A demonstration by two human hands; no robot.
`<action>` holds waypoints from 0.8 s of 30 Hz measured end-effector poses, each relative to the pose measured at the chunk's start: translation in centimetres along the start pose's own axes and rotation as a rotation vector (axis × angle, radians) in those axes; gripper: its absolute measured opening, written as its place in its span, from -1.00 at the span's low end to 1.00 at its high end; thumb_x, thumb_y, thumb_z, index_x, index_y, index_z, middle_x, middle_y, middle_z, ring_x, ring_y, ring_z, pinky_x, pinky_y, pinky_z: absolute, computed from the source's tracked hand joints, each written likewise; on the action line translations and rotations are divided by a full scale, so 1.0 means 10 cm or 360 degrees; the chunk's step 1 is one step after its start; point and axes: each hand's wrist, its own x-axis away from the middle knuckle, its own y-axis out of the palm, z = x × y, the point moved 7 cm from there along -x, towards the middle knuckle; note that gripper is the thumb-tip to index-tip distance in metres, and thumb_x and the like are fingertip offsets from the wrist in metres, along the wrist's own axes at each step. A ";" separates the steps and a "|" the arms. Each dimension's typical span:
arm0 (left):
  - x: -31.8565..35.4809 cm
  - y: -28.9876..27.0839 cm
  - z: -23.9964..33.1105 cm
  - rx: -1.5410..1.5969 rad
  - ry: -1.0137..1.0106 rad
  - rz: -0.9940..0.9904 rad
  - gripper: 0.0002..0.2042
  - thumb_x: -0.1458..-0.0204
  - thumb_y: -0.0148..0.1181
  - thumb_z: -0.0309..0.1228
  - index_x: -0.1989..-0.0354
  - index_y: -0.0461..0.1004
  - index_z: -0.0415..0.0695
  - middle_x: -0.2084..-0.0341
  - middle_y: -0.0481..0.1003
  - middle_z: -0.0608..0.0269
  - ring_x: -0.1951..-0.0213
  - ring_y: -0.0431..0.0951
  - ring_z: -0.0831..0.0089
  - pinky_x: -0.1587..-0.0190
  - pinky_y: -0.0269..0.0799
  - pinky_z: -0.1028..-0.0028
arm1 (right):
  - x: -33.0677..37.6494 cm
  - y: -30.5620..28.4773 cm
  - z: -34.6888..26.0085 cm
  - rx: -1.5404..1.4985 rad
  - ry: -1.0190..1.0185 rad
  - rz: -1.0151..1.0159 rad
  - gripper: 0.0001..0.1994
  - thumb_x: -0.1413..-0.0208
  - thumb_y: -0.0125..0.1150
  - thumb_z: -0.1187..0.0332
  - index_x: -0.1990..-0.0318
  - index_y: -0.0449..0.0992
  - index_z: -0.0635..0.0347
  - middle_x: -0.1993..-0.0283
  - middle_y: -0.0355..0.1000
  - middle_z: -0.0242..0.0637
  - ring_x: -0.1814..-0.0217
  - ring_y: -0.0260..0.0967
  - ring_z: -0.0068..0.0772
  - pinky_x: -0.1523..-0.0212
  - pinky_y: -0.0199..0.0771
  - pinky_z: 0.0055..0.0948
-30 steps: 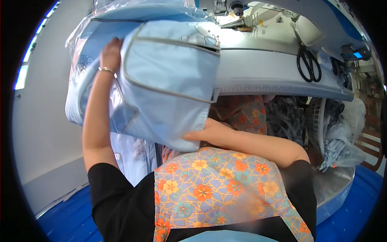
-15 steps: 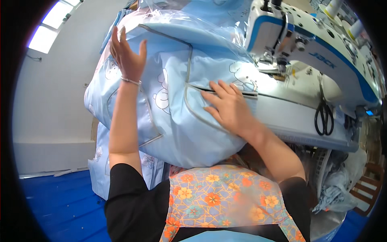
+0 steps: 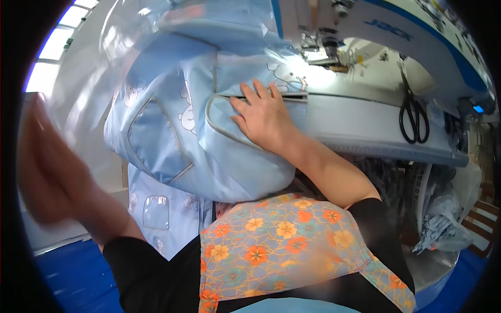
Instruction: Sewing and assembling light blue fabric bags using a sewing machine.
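Observation:
Light blue fabric (image 3: pixel 245 177) with grey piping and white cartoon animals lies bunched over the sewing table. My right hand (image 3: pixel 265 116) rests flat on it, fingers spread across a dark slit edged in grey piping. Just beyond that hand stands the white and blue sewing machine (image 3: pixel 360 31), its presser foot area (image 3: pixel 331 61) lit by a lamp. Off to the left, away from the fabric, my left hand (image 3: pixel 49 167) is raised and smeared by motion, so its fingers do not show clearly. Clear plastic film (image 3: pixel 122 36) billows over the fabric's far left side.
Black-handled scissors (image 3: pixel 414 119) lie on the machine bed (image 3: pixel 355 117) at the right. Below them, a bag of grey-blue scraps (image 3: pixel 438 224) sits by a brown wooden slatted seat (image 3: pixel 480 216). A white wall (image 3: pixel 78 78) and blue floor (image 3: pixel 78 276) are on the left.
My left hand has swung from above the fabric out to the left and nearer to me. The plastic film has shifted left and spread. My right hand stays flat on the fabric.

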 end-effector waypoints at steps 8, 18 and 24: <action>1.70 -0.35 1.41 0.1351 -0.0446 -0.1877 -0.91 0.14 0.18 -0.61 0.43 0.45 -0.20 0.61 0.43 0.09 0.59 0.46 0.10 0.54 0.37 0.28 | 0.34 -0.21 0.04 -0.0656 -0.0075 0.0169 -0.70 -0.11 0.10 0.35 0.05 0.53 0.29 -0.09 0.42 -0.02 -0.17 0.31 -0.04 -0.26 0.20 -0.19; 1.50 0.40 2.06 0.1541 0.0788 -0.2675 -0.81 0.00 0.19 -0.26 0.35 0.48 -0.12 0.50 0.52 0.03 0.51 0.53 0.02 0.43 0.44 0.17 | 1.01 -0.14 0.25 -0.2214 0.1153 -0.0350 -0.73 -0.18 0.08 0.23 0.22 0.56 0.28 0.24 0.54 -0.32 0.12 0.44 -0.47 -0.05 0.35 -0.46; 0.47 2.16 2.05 0.1121 0.0293 -0.1405 -0.72 -0.07 0.09 -0.43 0.03 0.47 -0.18 0.12 0.54 0.02 0.05 0.53 0.05 -0.03 0.42 0.24 | 1.21 -0.05 0.32 -0.2582 0.1087 -0.0406 -0.70 -0.16 0.13 0.19 0.27 0.54 0.33 0.27 0.54 -0.20 0.27 0.52 -0.39 0.13 0.50 -0.43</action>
